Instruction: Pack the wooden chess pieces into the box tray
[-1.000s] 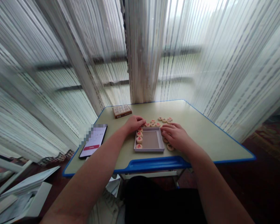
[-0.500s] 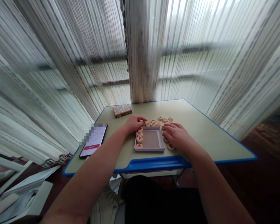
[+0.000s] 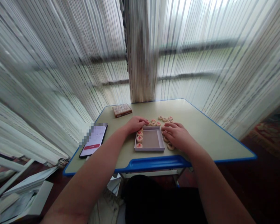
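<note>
A shallow white box lid or tray (image 3: 149, 150) lies on the table, with a column of round wooden Chinese chess pieces (image 3: 139, 139) along its inner left side, marked in red. My left hand (image 3: 135, 123) reaches over its far left corner. The fingers are stretched out, their tips at a chess piece (image 3: 148, 123) behind the tray; the thumb is hidden. My right hand (image 3: 175, 132) rests with fingers apart over pieces beside the tray's right wall, partly covering them. One piece (image 3: 170, 146) shows below that hand. More pieces (image 3: 158, 123) lie behind the tray.
Farther back on the table (image 3: 200, 137) sits a small brown printed box (image 3: 122, 110). A phone (image 3: 93, 141) with a lit screen lies at the left edge. The blue pencil groove (image 3: 157, 162) runs along the front edge. Striped curtains (image 3: 144, 62) hang behind.
My left hand has shifted slightly right, its fingertips coming to the piece behind the tray. My right hand has barely moved.
</note>
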`<act>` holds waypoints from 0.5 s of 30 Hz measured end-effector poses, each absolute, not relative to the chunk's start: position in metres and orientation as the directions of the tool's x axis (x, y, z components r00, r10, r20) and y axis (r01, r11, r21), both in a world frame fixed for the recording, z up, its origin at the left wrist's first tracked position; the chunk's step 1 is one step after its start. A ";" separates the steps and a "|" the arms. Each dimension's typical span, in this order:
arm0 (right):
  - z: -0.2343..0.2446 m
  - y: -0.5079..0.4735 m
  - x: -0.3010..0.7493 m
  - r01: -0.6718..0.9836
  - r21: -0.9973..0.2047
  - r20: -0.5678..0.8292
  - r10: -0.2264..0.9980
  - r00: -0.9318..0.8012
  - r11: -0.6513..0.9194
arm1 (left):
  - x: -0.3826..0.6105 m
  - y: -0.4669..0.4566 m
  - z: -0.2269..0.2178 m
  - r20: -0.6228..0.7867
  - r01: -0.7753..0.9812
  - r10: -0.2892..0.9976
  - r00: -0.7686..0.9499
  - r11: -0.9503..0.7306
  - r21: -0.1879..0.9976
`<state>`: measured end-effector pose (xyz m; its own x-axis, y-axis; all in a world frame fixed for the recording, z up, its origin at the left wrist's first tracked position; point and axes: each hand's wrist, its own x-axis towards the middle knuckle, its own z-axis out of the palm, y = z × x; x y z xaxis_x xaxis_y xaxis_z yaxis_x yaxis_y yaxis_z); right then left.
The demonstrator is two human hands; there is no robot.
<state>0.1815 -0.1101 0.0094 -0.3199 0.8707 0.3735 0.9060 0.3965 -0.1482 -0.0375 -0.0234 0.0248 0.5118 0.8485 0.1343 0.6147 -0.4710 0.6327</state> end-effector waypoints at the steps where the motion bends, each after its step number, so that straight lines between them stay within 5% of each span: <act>1: 0.009 -0.110 0.182 0.906 -0.140 0.375 0.868 -0.324 0.399 | -0.037 -0.024 0.025 0.129 0.618 0.847 0.515 -0.471 0.629; 15: 0.012 -0.111 0.183 0.947 -0.114 0.369 0.898 -0.240 0.300 | -0.038 -0.024 0.026 0.052 0.629 0.863 0.502 -0.406 0.663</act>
